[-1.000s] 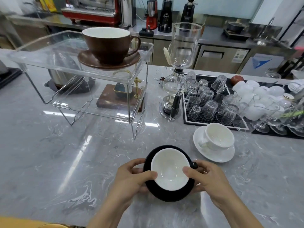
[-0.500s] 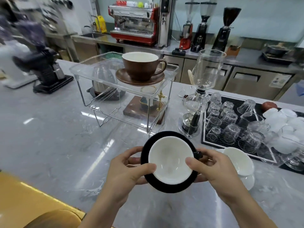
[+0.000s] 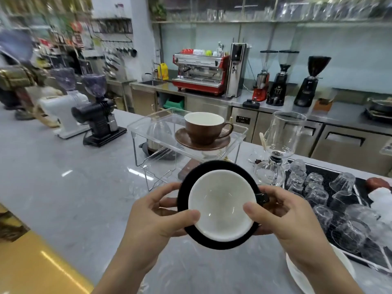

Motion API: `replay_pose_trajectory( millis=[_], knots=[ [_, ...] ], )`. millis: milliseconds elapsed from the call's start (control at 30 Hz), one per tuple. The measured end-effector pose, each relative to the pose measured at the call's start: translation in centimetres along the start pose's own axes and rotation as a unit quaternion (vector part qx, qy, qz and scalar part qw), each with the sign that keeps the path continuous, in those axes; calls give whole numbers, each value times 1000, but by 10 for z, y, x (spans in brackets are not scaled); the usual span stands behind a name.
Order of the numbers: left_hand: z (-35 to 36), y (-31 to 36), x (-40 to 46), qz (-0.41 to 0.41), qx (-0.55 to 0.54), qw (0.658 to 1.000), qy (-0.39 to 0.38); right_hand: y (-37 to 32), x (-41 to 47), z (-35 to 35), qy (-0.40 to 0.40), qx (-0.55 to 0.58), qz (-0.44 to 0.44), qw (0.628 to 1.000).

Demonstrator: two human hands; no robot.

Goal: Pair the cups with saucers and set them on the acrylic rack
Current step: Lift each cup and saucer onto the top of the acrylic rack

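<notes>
I hold a black cup (image 3: 220,204) with a white inside on its black saucer (image 3: 212,242), lifted above the counter. My left hand (image 3: 157,213) grips the saucer's left edge, thumb on the cup's rim. My right hand (image 3: 282,215) grips the right edge by the cup's handle, thumb on the rim too. Beyond them stands the clear acrylic rack (image 3: 146,124), with a brown cup (image 3: 203,128) on a brown saucer (image 3: 184,139) on the right part of its top. A white saucer (image 3: 297,272) shows at the lower right, partly hidden by my right arm.
A glass siphon brewer (image 3: 277,145) stands right of the rack. A black mat with several upturned glasses (image 3: 331,200) lies at the right. Two grinders (image 3: 84,115) stand at the counter's far left. A kettle (image 3: 157,136) sits under the rack.
Both hands have lifted the black cup and saucer off the counter and carried them toward the rack. My view has tilted up; the white cup set has slid out to the lower right.
</notes>
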State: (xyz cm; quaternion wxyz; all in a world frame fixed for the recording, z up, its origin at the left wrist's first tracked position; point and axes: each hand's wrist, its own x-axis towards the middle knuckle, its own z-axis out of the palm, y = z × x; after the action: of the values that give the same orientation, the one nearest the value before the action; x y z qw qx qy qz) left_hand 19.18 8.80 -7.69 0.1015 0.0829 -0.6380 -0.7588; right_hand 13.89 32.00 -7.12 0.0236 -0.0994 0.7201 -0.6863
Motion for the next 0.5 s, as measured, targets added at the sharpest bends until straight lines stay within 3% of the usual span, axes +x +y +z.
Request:
replay_pose_trajectory(
  millis=[500],
  knots=[
    [-40, 89, 65, 133, -40, 990, -23, -93, 62, 51, -6, -31, -139, 990]
  ],
)
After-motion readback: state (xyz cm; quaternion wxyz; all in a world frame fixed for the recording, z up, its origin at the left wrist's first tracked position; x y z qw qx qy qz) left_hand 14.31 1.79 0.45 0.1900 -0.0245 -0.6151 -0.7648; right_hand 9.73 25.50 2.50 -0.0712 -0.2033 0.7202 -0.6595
